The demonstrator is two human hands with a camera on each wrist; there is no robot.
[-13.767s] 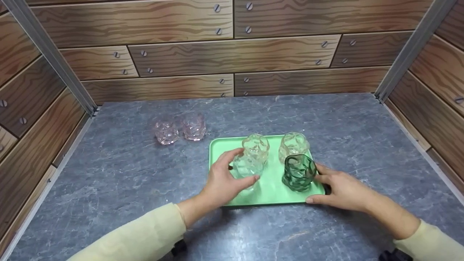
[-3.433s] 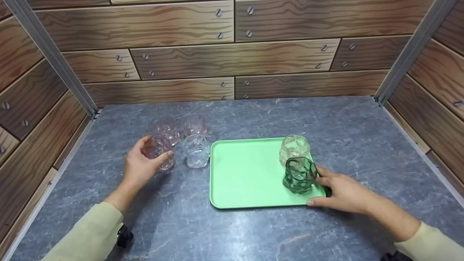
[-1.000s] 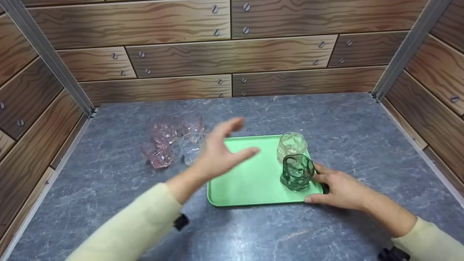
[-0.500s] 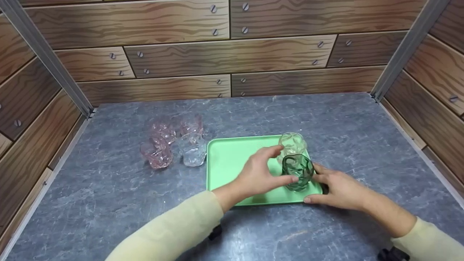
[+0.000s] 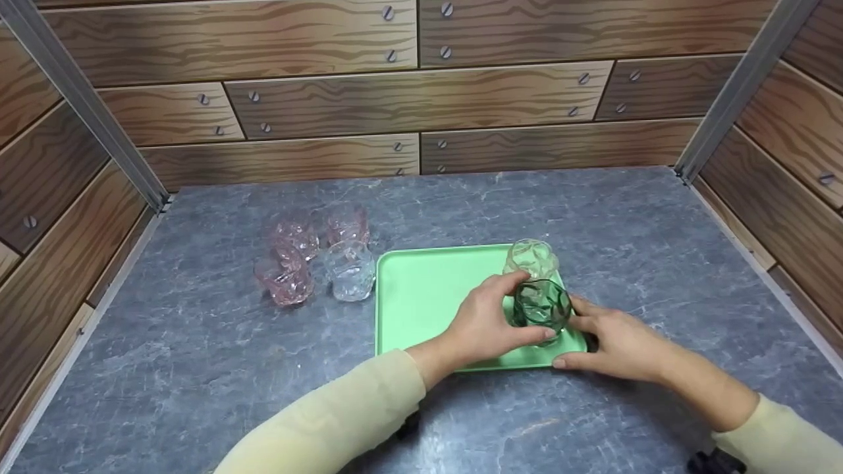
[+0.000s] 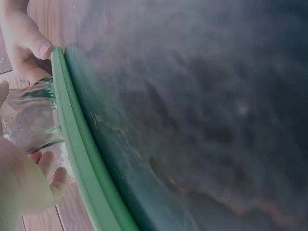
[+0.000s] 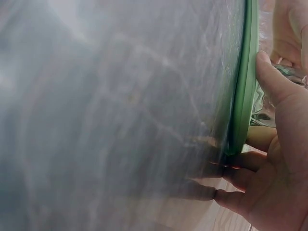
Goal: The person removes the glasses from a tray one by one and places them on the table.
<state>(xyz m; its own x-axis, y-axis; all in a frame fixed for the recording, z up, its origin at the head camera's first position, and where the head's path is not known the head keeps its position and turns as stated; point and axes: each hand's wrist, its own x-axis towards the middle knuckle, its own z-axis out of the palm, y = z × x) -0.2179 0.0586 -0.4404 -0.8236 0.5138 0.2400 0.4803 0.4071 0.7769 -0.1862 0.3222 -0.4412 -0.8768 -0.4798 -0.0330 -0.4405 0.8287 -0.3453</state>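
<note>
A green tray (image 5: 421,289) lies on the table. At its right front corner stands a dark green faceted glass (image 5: 544,304). My left hand (image 5: 484,322) holds this glass from the left, thumb across its front and index finger at its back; the left wrist view shows the glass (image 6: 31,118) between thumb and fingers. My right hand (image 5: 622,345) grips the tray's right front corner, thumb at the front edge; in the right wrist view its fingers (image 7: 240,175) lie around the tray corner. Behind the dark glass stands a pale yellowish clear glass (image 5: 531,257), partly hidden.
Left of the tray stand a clear glass (image 5: 351,273) and several pink glasses (image 5: 290,283), close together on the grey marbled table (image 5: 197,329). Wood-patterned walls (image 5: 421,99) with metal corner posts (image 5: 744,92) enclose the table.
Two glasses from the tray's left half now stand left of it. My left hand let go of a pink glass there, moved right across the tray and took hold of the dark green glass.
</note>
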